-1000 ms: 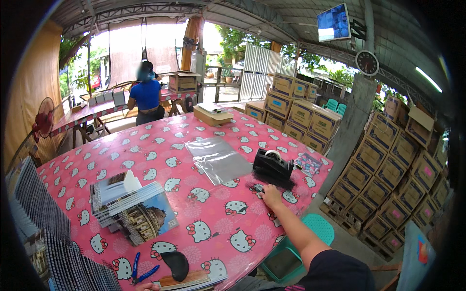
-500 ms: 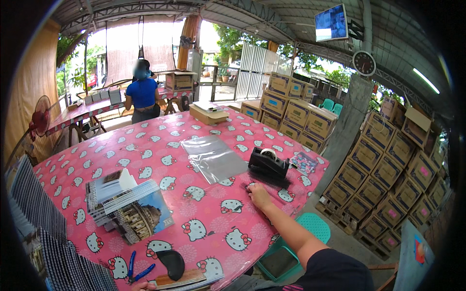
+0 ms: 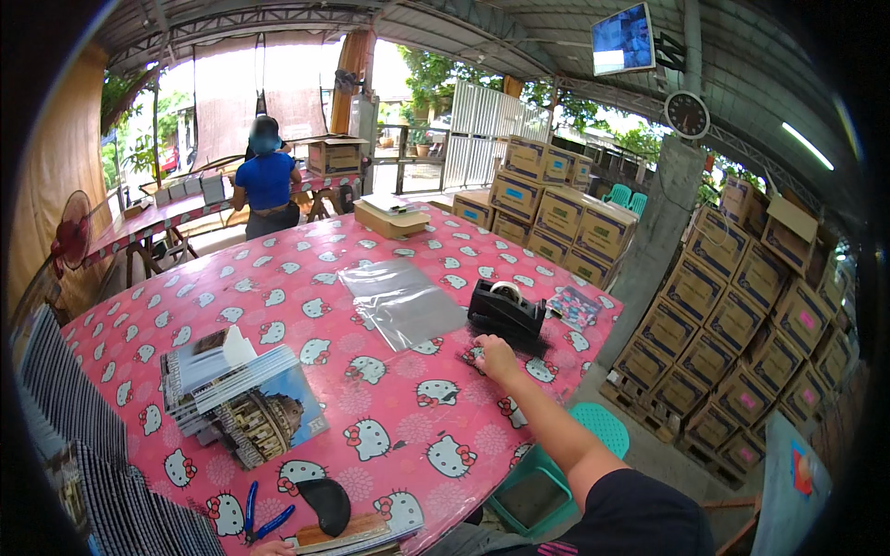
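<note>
- Corrugated roofing on steel trusses covers an open-sided work area.
- Stacked cartons rise beyond the table's right edge, past a concrete post.
- Pink patterned tabletop fills the middle; its near right edge runs under the right forearm.
- Co-worker in a blue top, well apart at a far table.
- Green stool just outside that near right edge, limiting elbow room there.
- Booklet stacks crowd the left edge; a loose booklet pile lies inward, with wide pink surface between it and the right forearm.
- Transparent sheet flat beside the black tape dispenser.
- Right hand, fingers curled down, has shifted closer to the dispenser; I judge the work sits there, not at the booklets. Whether it pinches anything, I cannot tell.
- Left hand, cut off by the lower edge, beside a wooden piece; its grip cannot be told.
- Blue-handled tool just above it.
- Dark wiry pieces, blurred, between dispenser and right hand.
</note>
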The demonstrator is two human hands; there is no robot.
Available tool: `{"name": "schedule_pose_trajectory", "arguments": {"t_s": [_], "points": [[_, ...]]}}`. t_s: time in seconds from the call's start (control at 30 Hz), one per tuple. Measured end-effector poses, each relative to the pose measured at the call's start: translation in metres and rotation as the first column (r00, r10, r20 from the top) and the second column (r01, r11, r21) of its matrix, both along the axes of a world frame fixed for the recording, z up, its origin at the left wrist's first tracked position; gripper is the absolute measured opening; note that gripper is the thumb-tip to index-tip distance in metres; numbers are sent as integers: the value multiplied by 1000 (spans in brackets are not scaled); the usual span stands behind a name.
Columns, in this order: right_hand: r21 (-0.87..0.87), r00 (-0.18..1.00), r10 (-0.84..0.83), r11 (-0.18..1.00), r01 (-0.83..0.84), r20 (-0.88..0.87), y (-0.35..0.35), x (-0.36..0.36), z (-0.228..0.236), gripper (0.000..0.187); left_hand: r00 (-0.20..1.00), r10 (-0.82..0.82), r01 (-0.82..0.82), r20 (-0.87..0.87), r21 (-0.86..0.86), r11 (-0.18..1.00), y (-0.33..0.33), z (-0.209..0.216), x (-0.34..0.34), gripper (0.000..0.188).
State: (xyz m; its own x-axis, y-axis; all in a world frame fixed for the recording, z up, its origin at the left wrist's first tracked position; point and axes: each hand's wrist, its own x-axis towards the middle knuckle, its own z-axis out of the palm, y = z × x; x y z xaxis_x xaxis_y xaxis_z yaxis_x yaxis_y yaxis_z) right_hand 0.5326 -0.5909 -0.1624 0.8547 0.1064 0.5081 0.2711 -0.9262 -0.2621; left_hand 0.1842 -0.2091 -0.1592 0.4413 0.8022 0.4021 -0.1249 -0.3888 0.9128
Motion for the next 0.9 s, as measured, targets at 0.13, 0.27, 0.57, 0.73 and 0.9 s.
{"name": "schedule_pose_trajectory", "arguments": {"t_s": [0.13, 0.27, 0.57, 0.73, 0.9], "points": [[193, 979, 183, 961, -196, 86, 4, -22, 33, 34, 996, 54, -30, -66, 319, 947, 7, -18, 5, 17], [347, 940, 342, 881, -322, 5, 73, -94, 89, 33, 925, 381, -381, 4, -1, 925, 30, -88, 15, 19], [485, 529, 817, 568, -665, -231, 173, -194, 32, 43, 988, 127, -154, 89, 547, 823, -47, 77, 14, 36], [423, 505, 835, 547, -722, -217, 187, -188, -36, 64, 891, 142, 322, -432, 820, 474, -69, 73, 15, 37], [648, 503, 780, 606, -462, -371, 168, -187, 2, 56, 849, 168, 329, -501, 750, 573, -64, 58, 22, 30]]}}
